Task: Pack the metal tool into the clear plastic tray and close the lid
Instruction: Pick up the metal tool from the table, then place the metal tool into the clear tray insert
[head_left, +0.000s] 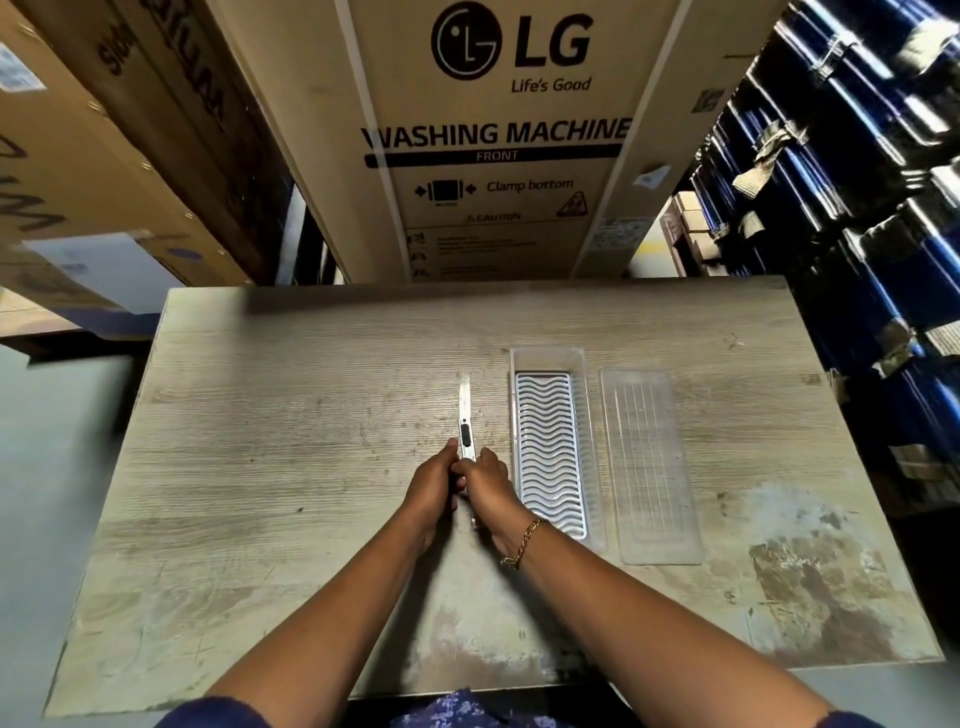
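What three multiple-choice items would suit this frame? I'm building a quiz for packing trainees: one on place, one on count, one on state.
1. Where is the metal tool?
A. inside the clear plastic tray
B. on the table left of the tray
C. on the lid

2. How many hands grip it?
A. none
B. one
C. two

3. The tray is:
A. open, lid beside it
B. closed
C. upside down

Answers:
1 B: it lies left of the clear plastic tray.
2 C: left hand and right hand both clasp its near end.
3 A: the lid lies flat to the tray's right.
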